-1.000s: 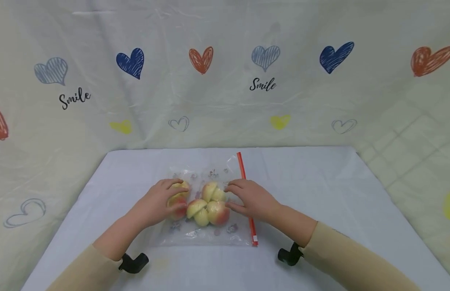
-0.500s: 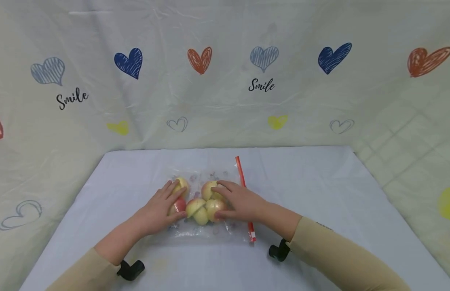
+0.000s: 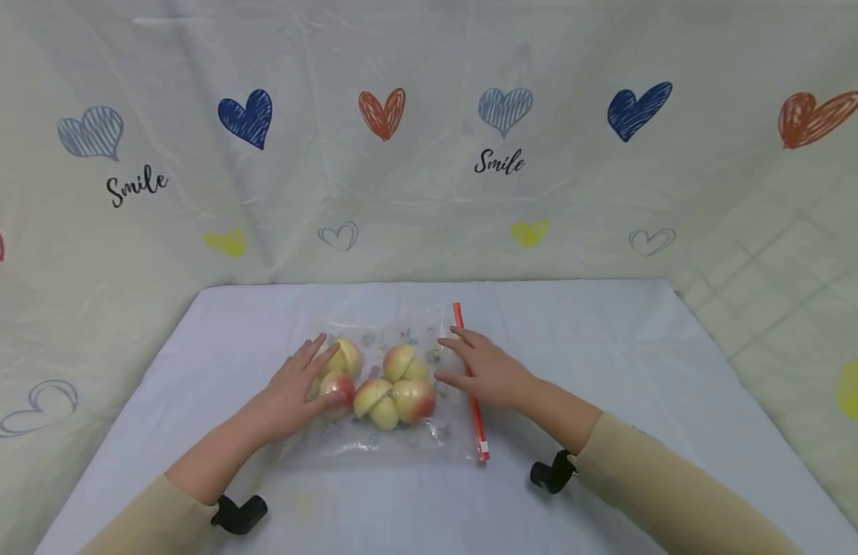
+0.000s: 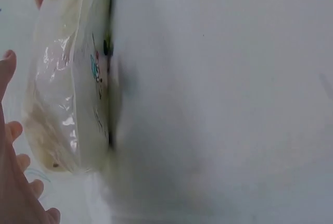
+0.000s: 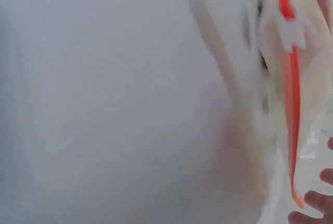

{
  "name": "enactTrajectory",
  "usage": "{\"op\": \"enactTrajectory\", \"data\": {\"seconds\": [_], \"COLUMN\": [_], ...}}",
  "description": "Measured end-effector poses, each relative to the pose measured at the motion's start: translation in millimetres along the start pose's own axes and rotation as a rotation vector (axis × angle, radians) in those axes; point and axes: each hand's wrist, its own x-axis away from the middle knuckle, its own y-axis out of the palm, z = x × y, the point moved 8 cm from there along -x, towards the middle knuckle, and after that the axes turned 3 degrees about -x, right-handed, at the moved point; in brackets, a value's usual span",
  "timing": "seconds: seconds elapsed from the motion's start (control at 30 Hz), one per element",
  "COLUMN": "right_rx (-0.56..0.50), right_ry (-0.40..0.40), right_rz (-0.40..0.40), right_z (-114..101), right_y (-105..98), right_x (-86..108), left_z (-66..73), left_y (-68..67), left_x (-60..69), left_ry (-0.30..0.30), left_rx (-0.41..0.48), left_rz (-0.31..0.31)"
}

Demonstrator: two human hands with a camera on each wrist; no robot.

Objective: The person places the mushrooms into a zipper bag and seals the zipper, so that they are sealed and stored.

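A clear zip bag (image 3: 418, 447) with printed patterns lies flat on the table, holding several yellow-and-red fruit pieces (image 3: 394, 397) that look like peaches. Along its right end runs a red zip strip (image 3: 479, 428). My left hand (image 3: 286, 397) is at the bag's left side with fingers spread, over the leftmost fruit; whether it touches is hard to tell. Over the strip end, my right hand (image 3: 494, 370) has its fingers extended and spread, gripping nothing. In the left wrist view the bag (image 4: 57, 88) bulges beside my fingers. The right wrist view has the red strip (image 5: 292, 99) close by my fingertips.
A white cloth covers the table (image 3: 574, 331). Behind it hangs a pale backdrop (image 3: 429, 200) printed with hearts and words. A black wrist fitting (image 3: 240, 515) sits by the left sleeve, and another black fitting (image 3: 553, 472) by the right.
My right hand went left over the fruit, then drew back right to the zip strip. My left hand has shifted slightly left, showing more of the left fruit. The bag barely moved.
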Motion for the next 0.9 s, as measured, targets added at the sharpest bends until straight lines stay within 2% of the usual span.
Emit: {"op": "enactTrajectory", "data": {"seconds": [0.07,0.17,0.3,0.37,0.53,0.67,0.9], "right_rx": [0.008,0.015,-0.108,-0.181,-0.297,-0.343,-0.313], "right_ry": [0.032,0.136,0.315,0.354,0.351,0.356,0.328], "right_rz": [0.000,0.019,0.076,0.086,0.096,0.100,0.097], "right_z": [4.3,15.6,38.6,47.0,55.9,56.8,55.8], "right_y": [-2.7,-4.4,-5.6,-4.2,-2.1,-4.4,-5.1], "right_x": [-5.0,-11.9,-18.1,-20.5,-22.0,-18.7,-14.0], "left_z": [-3.4,-4.7,-3.3,-2.4,-1.4,-1.2,1.1], "left_y": [1.5,4.1,4.5,3.7,5.3,6.8,7.2], "left_x": [-4.2,-10.7,-15.9,-16.5,-16.3,-16.6,-17.2], "left_ry": [-0.010,-0.008,-0.012,-0.021,-0.054,-0.066,-0.052], "left_rx": [0.009,0.007,0.009,0.020,0.023,0.010,-0.026], "left_rz": [-0.021,-0.042,-0.050,-0.052,-0.086,-0.109,-0.107]}}
